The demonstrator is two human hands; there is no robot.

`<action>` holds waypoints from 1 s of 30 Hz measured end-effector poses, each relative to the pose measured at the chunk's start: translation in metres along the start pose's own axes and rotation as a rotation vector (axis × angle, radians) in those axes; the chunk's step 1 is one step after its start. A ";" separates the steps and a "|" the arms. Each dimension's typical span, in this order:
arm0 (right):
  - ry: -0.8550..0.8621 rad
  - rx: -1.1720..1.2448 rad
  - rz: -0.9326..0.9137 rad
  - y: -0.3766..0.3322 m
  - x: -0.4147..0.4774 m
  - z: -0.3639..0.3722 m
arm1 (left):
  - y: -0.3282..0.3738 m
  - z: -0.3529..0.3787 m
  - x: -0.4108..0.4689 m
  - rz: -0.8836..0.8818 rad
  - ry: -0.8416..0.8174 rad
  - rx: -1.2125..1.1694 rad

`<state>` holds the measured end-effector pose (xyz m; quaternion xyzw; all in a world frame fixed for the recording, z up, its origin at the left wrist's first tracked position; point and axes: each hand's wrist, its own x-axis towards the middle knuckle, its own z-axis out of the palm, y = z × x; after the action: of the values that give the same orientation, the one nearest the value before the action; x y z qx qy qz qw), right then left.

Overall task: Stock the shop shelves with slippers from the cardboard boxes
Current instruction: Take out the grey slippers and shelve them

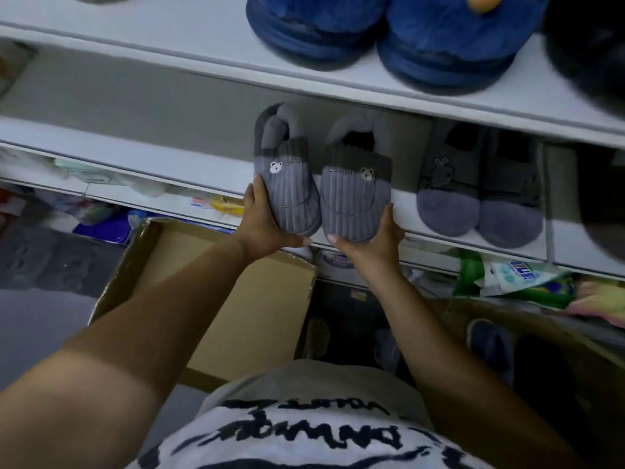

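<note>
Two grey ribbed slippers with small bear badges sit side by side on the middle white shelf (142, 154), toes over its front edge. My left hand (267, 228) grips the toe of the left slipper (291, 194), thumb under the sole. My right hand (375, 238) grips the toe of the right slipper (355, 201) the same way. An open cardboard box (236, 299) stands on the floor below my left arm. A second cardboard box (507, 336) at lower right holds dark blue slippers.
Another grey pair with purple toes (480, 204) stands right of the held pair. Blue plush slippers (382, 38) fill the upper shelf (135, 32). Packaged goods (521, 275) crowd the shelf below. The middle shelf runs bare to the left.
</note>
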<state>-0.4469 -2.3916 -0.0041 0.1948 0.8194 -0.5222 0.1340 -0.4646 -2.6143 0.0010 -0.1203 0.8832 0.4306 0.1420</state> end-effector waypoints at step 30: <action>0.141 -0.258 -0.274 -0.028 0.060 0.011 | 0.043 -0.037 0.063 0.088 -0.038 0.477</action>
<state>-0.5128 -2.4010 -0.0116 0.0991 0.9056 -0.4114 0.0278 -0.5436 -2.6235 0.0318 -0.0366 0.9614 0.2178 0.1641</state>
